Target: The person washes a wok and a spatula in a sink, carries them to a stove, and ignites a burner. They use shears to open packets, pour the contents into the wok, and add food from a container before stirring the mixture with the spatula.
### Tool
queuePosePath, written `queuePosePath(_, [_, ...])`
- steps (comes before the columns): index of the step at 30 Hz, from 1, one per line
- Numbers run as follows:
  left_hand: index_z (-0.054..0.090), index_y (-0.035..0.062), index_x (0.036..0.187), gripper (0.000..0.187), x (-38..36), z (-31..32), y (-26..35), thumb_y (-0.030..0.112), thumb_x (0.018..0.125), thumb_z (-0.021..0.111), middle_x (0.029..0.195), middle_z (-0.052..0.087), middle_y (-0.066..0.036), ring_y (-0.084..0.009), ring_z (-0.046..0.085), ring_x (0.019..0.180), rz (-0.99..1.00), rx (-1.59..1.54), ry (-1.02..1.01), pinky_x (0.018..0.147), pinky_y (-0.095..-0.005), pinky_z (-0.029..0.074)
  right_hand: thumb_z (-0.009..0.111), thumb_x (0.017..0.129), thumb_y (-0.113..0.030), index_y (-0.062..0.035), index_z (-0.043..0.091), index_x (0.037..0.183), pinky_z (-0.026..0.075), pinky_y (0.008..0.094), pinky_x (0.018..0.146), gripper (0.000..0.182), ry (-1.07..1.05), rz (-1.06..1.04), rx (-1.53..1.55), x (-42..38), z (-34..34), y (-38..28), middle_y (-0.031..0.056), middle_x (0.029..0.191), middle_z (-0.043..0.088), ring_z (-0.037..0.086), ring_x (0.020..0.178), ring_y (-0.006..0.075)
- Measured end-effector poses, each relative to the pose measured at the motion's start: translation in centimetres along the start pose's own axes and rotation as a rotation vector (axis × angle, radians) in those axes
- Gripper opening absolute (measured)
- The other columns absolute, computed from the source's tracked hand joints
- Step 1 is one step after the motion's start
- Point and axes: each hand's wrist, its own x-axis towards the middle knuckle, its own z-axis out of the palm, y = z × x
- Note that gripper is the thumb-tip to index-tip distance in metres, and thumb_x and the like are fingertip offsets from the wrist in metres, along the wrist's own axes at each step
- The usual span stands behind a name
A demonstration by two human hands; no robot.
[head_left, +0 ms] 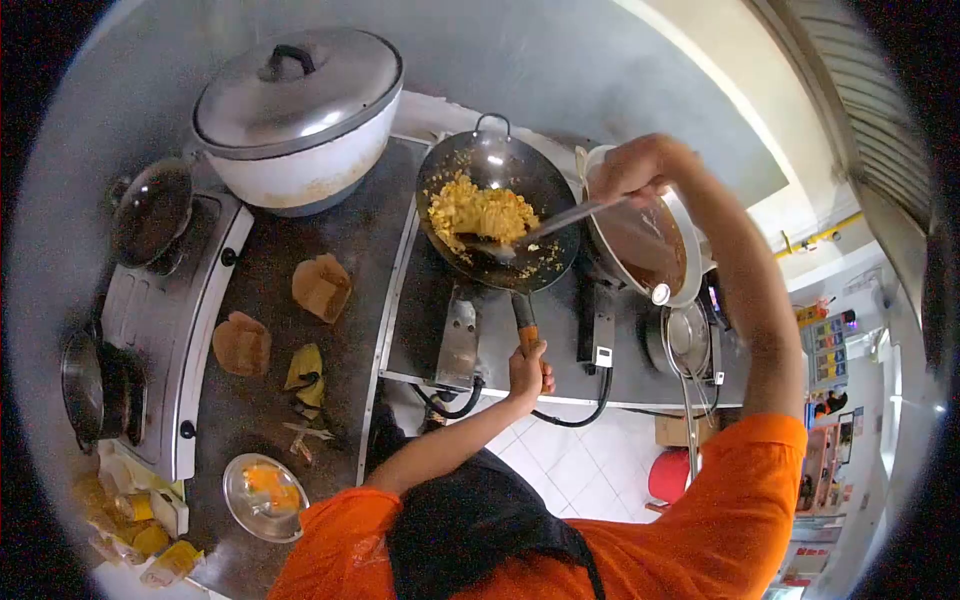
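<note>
A black wok (550, 200) sits over a burner, with yellow crumbly food, which looks like fried rice (485, 210), heaped in its middle and left side. My left hand (530, 372) is closed around the wok's handle (526, 325), near its lower end. Raised above the wok's right side, my right hand (635, 168) grips the long metal handle of a spatula (575, 214). The spatula slants down to the left, and its blurred head touches the food. Right of the wok, partly under my right hand, stands a wide pot of brown liquid (650, 240).
A big lidded pot (300, 150) stands at the back left. On the counter lie two brown paper pieces (322, 288), a yellow-green peel-like item (305, 375) and a metal bowl with orange contents (265, 495). A two-burner stove (165, 330) is far left; a strainer (688, 335) rests at right.
</note>
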Motion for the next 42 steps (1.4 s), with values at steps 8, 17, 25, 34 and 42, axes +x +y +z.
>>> queuePosePath(8, [0.039, 0.0134, 0.097, 0.032, -0.8, -1.2, 0.6, 0.033, 0.087, 0.061, 0.056, 0.044, 0.000, -0.0116, 0.043, 0.038, -0.051, 0.035, 0.017, 0.034, -0.0288, 0.038, 0.060, 0.084, -0.027, -0.0095, 0.065, 0.080, 0.033, 0.0253, 0.034, 0.018, 0.034, 0.008, 0.107, -1.7, 2.2, 0.1, 0.0008, 0.052, 0.049, 0.040, 0.039, 0.0075])
queuePosePath(17, [0.042, 0.0157, 0.093, 0.023, -5.9, -4.9, 9.2, 0.027, 0.088, 0.062, 0.062, 0.045, 0.002, -0.0082, 0.043, 0.045, -0.194, 0.092, -0.128, 0.039, -0.0244, 0.036, 0.054, 0.084, -0.033, -0.0052, 0.062, 0.095, 0.050, 0.0433, 0.076, 0.031, 0.870, -0.555, 0.054, 13.5, 10.4, 16.3, 0.0146, 0.095, 0.062, 0.061, 0.087, 0.0261])
queuePosePath(25, [0.041, 0.0149, 0.093, 0.024, -5.2, -5.1, 7.6, 0.029, 0.091, 0.060, 0.060, 0.044, 0.003, -0.0076, 0.040, 0.043, -0.150, 0.151, -0.141, 0.038, -0.0247, 0.036, 0.049, 0.082, -0.022, -0.0272, 0.060, 0.119, 0.050, 0.0434, 0.087, 0.039, 0.606, -0.176, -0.493, 3.7, 7.7, 6.1, 0.0125, 0.104, 0.061, 0.059, 0.099, 0.0313])
queuePosePath(34, [0.039, 0.0166, 0.099, 0.032, -2.9, -3.2, 3.7, 0.038, 0.089, 0.060, 0.061, 0.045, 0.002, -0.0081, 0.043, 0.043, -0.101, 0.159, -0.073, 0.038, -0.0252, 0.037, 0.049, 0.084, -0.020, -0.0186, 0.062, 0.108, 0.052, 0.0451, 0.084, 0.027, 0.699, -0.113, -0.385, 2.3, 6.1, 6.4, 0.0123, 0.104, 0.064, 0.060, 0.105, 0.0299])
queuePosePath(42, [0.049, 0.0110, 0.082, 0.029, -3.0, -7.3, 3.8, 0.037, 0.092, 0.054, 0.062, 0.052, 0.001, -0.0085, 0.051, 0.047, 0.242, 0.289, -0.254, 0.044, -0.0223, 0.044, 0.053, 0.090, -0.026, -0.0062, 0.067, 0.088, 0.051, 0.0389, 0.062, 0.024, 0.248, -0.003, -0.871, -3.1, 0.5, 1.6, 0.0118, 0.071, 0.062, 0.062, 0.064, 0.0303])
